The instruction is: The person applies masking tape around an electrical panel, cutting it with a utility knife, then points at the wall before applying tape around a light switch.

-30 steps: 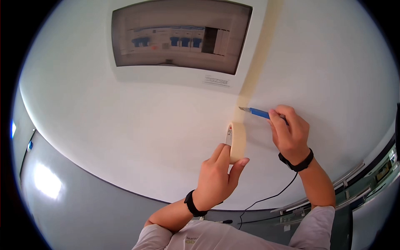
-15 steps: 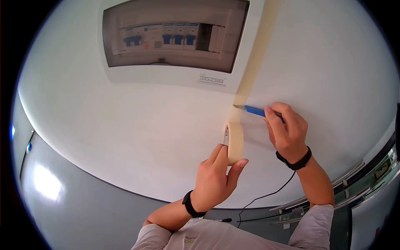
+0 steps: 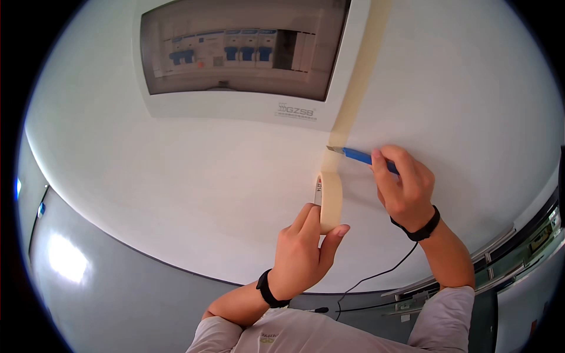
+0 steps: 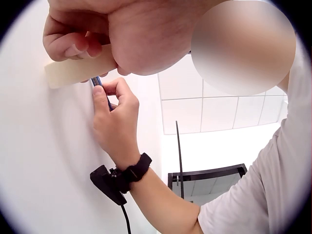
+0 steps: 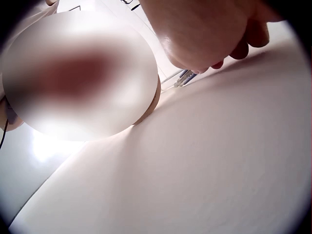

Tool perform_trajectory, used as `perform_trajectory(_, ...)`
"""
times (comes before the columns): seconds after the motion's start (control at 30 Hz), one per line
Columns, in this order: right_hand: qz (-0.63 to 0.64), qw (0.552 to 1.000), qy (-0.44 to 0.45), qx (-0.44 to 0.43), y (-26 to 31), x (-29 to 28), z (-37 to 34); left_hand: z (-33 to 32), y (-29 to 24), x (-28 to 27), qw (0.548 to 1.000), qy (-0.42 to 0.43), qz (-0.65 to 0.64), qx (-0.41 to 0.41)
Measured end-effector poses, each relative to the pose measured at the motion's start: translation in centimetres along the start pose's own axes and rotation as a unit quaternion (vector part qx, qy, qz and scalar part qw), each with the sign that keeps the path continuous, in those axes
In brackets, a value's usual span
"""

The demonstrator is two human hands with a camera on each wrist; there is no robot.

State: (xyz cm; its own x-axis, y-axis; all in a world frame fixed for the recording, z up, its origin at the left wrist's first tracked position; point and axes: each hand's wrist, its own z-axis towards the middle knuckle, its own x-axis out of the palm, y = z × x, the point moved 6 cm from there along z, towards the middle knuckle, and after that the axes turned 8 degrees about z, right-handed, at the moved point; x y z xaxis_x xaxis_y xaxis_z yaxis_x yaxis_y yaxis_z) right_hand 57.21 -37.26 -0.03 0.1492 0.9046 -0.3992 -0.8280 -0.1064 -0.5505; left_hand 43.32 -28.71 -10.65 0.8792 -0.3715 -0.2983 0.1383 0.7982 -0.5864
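Observation:
In the head view a strip of cream tape [image 3: 360, 73] runs down the white wall along the right edge of the breaker box, ending in a roll of tape [image 3: 332, 203]. My left hand [image 3: 299, 254] grips the lower part of that roll, fingers inside the ring and thumb outside. My right hand [image 3: 408, 188] pinches a blue knife [image 3: 358, 156], its blade lying across the strip just above the roll. In the left wrist view the roll [image 4: 80, 70] partly hides the knife, with my right hand [image 4: 117, 119] behind it.
The breaker box [image 3: 244, 53] with a tinted cover sits at the upper left of the strip. A black cable [image 3: 376, 274] hangs from the right wristband. Metal rails [image 3: 500, 273] stand at the lower right, and a grey surface [image 3: 118, 282] lies at the lower left.
The blade has shifted left across the strip, from its middle to its left edge. The head view has moved slightly, so the box appears further left. Both holds are the same.

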Motion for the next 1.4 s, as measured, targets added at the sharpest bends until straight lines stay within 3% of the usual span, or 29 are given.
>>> perform_trajectory(1.4, 0.018, 0.999, 0.011, 0.031, -1.0, -0.9, -0.9, 0.0, 0.1, -0.8, 1.000, -0.026, 0.010, -0.015)
